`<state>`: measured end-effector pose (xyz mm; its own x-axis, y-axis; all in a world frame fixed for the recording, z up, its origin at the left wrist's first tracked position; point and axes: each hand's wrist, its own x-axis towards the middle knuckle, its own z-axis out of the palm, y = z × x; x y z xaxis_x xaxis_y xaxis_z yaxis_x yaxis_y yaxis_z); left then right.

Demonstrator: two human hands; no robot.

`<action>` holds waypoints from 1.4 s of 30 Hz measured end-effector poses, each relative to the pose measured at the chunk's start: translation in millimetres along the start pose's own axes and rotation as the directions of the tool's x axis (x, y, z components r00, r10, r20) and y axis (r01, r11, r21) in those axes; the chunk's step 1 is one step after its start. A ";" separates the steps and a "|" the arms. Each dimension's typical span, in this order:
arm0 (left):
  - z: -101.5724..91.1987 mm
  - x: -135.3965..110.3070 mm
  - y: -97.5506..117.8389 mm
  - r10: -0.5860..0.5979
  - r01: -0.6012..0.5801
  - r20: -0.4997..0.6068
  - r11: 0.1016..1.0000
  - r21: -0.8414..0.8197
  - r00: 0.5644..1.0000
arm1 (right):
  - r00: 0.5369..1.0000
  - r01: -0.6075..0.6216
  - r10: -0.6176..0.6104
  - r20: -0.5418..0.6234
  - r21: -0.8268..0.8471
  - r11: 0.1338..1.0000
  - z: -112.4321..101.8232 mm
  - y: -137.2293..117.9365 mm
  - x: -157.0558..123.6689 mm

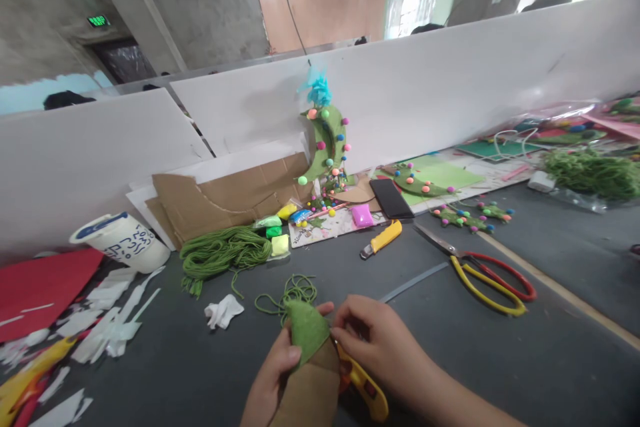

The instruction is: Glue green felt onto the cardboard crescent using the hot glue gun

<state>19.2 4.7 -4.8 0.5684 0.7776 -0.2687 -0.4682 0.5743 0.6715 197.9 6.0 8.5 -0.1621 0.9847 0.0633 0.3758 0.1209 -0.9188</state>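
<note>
My left hand (277, 368) grips a curved brown cardboard piece (313, 390) whose tip is covered in green yarn (306, 330). My right hand (373, 333) is closed in a pinch at the right edge of that covering, where the lowest strand runs to the fingertips; the strand between them is mostly hidden. A loose tangle of green yarn (299, 290) lies just beyond the tip. Below my right hand is a yellow tool with an orange part (367, 390), partly covered by the cardboard and hand, so its kind is unclear.
Red-and-yellow scissors (493, 280), a yellow utility knife (383, 238) and a phone (391, 198) lie beyond my hands. A green yarn hank (225, 253) and white cup (123, 240) stand left. A green crescent with pompoms (330, 143) is before the white partition (425, 93).
</note>
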 end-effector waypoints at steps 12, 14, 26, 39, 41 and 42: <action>7.8 -1.4 -0.2 -0.005 0.005 -0.022 1.000 -0.011 1.000 | 0.997 -0.020 0.013 0.073 0.093 0.995 -5.7 -1.1 2.7; 8.0 -2.0 2.0 -0.018 0.019 -0.019 0.999 0.029 1.000 | 0.990 -0.100 0.080 0.116 0.183 0.978 -8.3 -1.5 3.7; -4.8 -12.5 31.4 -0.034 0.121 -0.169 0.831 0.543 0.985 | 0.944 -0.301 0.246 0.221 0.266 0.916 -24.3 12.5 10.5; 12.0 -1.1 8.0 0.197 -0.017 -0.217 0.777 0.629 0.956 | 0.933 -0.358 0.303 0.193 0.420 0.834 -5.2 13.2 8.9; 8.9 -1.2 9.5 0.226 -0.049 -0.184 0.748 0.662 0.956 | 0.931 -0.365 0.310 0.195 0.433 0.824 -4.8 13.3 9.1; 8.2 -1.3 10.3 0.239 -0.064 -0.169 0.734 0.676 0.956 | 0.929 -0.368 0.312 0.197 0.437 0.821 -4.2 13.3 9.1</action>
<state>19.2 7.4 8.1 0.3175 0.9241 -0.2129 0.0771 0.1986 0.9770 205.3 17.1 -1.5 -0.2128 0.9283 -0.3049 -0.0303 -0.3182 -0.9475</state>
